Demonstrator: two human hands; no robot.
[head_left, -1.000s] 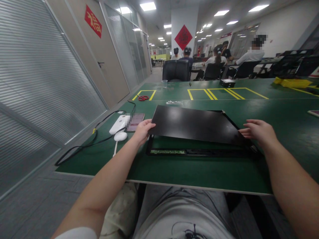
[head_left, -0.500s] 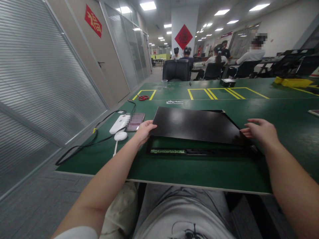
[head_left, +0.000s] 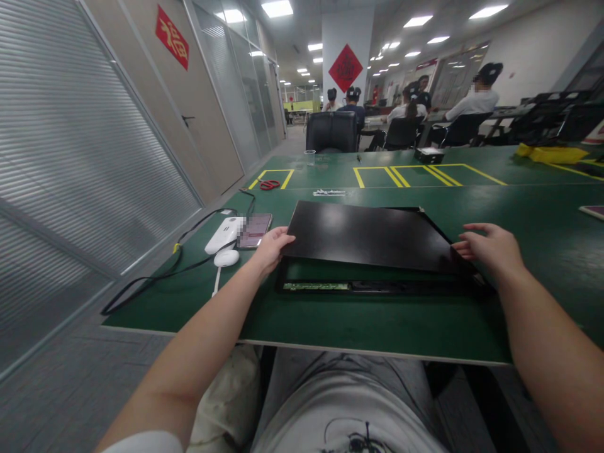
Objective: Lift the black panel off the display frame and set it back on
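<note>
Along the near side of the green table [head_left: 368, 324], the black frame [head_left: 406, 288] is laid flat, a green circuit strip [head_left: 316, 286] being seated in the left part of its near bar. Above the frame, the black panel [head_left: 368, 236] is held at a tilt, its left end raised; green tabletop is exposed between the panel's near edge and the bar. The panel's left edge is clamped between thumb and fingers of the left hand [head_left: 274, 247]. The fingertips of the right hand [head_left: 493, 247] are placed at the right edge; whether the panel is pinched there cannot be told. To the left, a phone [head_left: 255, 230] is positioned beside a white device [head_left: 224, 235]. Farther back, small white pieces [head_left: 329, 193] and red-handled scissors [head_left: 270, 185] are set down, followed by a clear cup [head_left: 309, 158] and a black box [head_left: 429, 155].
</note>
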